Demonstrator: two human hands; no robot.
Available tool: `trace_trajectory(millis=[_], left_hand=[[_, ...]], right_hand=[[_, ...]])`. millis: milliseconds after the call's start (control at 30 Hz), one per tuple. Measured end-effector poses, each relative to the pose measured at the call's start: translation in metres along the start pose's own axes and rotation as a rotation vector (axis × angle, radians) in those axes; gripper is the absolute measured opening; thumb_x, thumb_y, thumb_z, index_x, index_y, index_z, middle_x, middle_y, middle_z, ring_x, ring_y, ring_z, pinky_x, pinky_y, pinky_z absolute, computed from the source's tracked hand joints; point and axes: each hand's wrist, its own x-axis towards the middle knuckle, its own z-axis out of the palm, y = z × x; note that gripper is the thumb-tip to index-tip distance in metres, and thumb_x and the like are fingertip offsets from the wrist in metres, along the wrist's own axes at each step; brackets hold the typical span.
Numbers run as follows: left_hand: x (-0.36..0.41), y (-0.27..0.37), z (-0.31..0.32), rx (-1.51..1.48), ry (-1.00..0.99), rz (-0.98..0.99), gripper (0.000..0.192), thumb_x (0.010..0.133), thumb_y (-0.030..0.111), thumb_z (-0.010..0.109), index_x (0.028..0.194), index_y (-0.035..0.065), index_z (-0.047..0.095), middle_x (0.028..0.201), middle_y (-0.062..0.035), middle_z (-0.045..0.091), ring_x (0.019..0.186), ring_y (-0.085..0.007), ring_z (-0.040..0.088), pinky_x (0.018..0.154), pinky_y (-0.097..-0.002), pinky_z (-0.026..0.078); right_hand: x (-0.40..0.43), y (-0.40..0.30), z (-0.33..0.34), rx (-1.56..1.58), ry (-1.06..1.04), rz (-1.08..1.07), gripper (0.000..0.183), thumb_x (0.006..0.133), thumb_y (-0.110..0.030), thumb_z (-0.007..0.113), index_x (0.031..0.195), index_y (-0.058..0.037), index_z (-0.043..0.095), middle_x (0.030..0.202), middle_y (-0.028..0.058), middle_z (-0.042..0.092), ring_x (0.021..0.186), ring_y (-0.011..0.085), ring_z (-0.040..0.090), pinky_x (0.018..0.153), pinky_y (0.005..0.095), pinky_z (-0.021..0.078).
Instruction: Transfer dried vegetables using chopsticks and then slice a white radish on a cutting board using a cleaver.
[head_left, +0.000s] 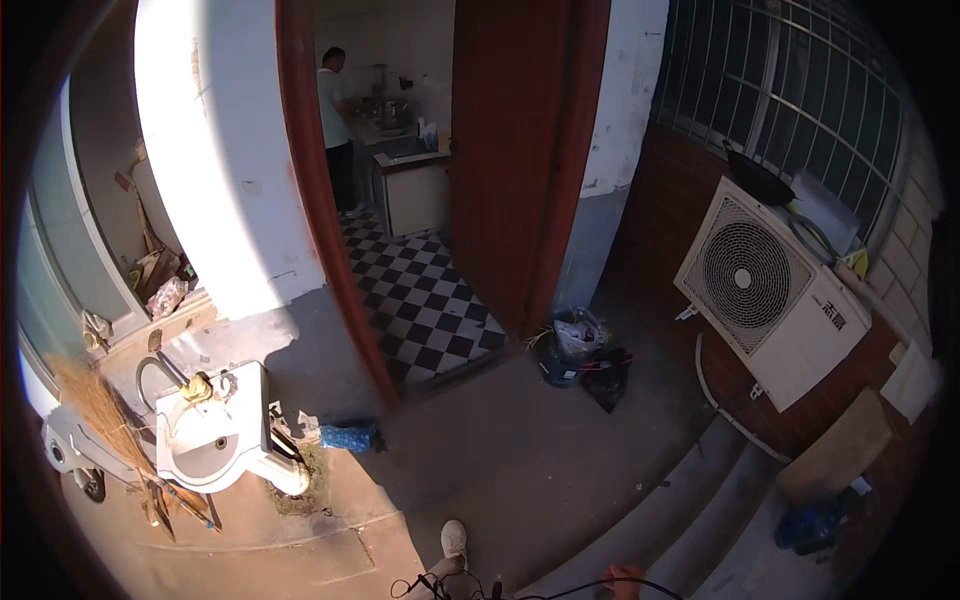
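Note:
My right hand (624, 579) shows at the bottom edge, blurred and partly cut off, and a black cable (577, 589) runs across it. Whether its fingers close on anything cannot be made out. My left hand is out of view. One beige shoe (454, 540) of mine stands on the concrete ground (510, 457). Before me a dark red door (517, 150) stands open onto a kitchen with a black-and-white checkered floor (427, 300). Inside, a person (335, 120) in a light top stands at the counter (412, 196).
Left of the doorway, a white pedestal washbasin (206, 439) stands in sunlight beside a straw broom (112, 420). A blue patterned bundle (349, 437) lies by the wall. Right of the door sit a bucket (559, 367) and a black bag (609, 379). Steps (660, 517) descend below an air-conditioner unit (772, 292).

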Motion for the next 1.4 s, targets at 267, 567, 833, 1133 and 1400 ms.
trace_trajectory(millis=[267,567,833,1133,1400], left_hand=[[0.047,0.541,0.163,0.703,0.303,0.882,0.023,0.073,0.02,0.067,0.077,-0.0014,0.075,0.082,-0.0295,0.071,0.079,-0.0466,0.071,0.077,-0.0522,0.058],[0.066,0.612,0.203,0.405,0.362,-0.051,0.012,0.076,0.008,0.074,0.079,-0.0032,0.076,0.081,-0.0237,0.075,0.082,-0.0368,0.078,0.073,-0.0467,0.06],[-0.059,0.586,0.321,-0.331,0.11,-0.419,0.015,0.08,0.006,0.068,0.067,0.003,0.061,0.063,-0.0098,0.064,0.055,-0.0243,0.065,0.05,-0.0435,0.051],[0.065,0.873,0.374,-0.846,0.225,-0.395,0.021,0.086,0.015,0.065,0.068,0.0037,0.063,0.066,-0.0103,0.065,0.059,-0.0246,0.066,0.054,-0.0442,0.053],[0.21,1.214,0.144,-0.9,0.379,-0.024,0.029,0.091,0.024,0.062,0.069,0.0043,0.065,0.068,-0.0108,0.066,0.063,-0.0248,0.067,0.057,-0.0448,0.055]], right_hand=[[0.109,-0.369,0.36,-0.193,-0.272,-0.116,0.016,0.097,-0.012,0.073,0.101,0.0023,0.066,0.082,0.0139,0.073,0.065,0.0252,0.072,0.057,0.0416,0.0609],[0.311,-0.609,0.747,-0.432,-0.818,-0.336,0.012,0.102,-0.013,0.069,0.107,-0.0026,0.07,0.088,0.0065,0.073,0.075,0.0152,0.07,0.068,0.0309,0.0568],[0.188,-0.806,1.19,-0.488,-1.492,-0.59,0.013,0.105,-0.01,0.064,0.113,-0.0005,0.068,0.097,0.0075,0.075,0.086,0.0145,0.072,0.077,0.0297,0.0579],[0.004,-0.818,1.541,-0.81,-2.029,-1.184,0.019,0.1,-0.016,0.069,0.11,-0.0007,0.072,0.094,0.013,0.078,0.086,0.0216,0.077,0.077,0.0342,0.0596],[-0.052,-0.838,1.82,-0.974,-2.091,-1.195,0.022,0.098,-0.02,0.068,0.106,-0.0004,0.074,0.09,0.0113,0.078,0.08,0.0202,0.076,0.074,0.0335,0.0595]])
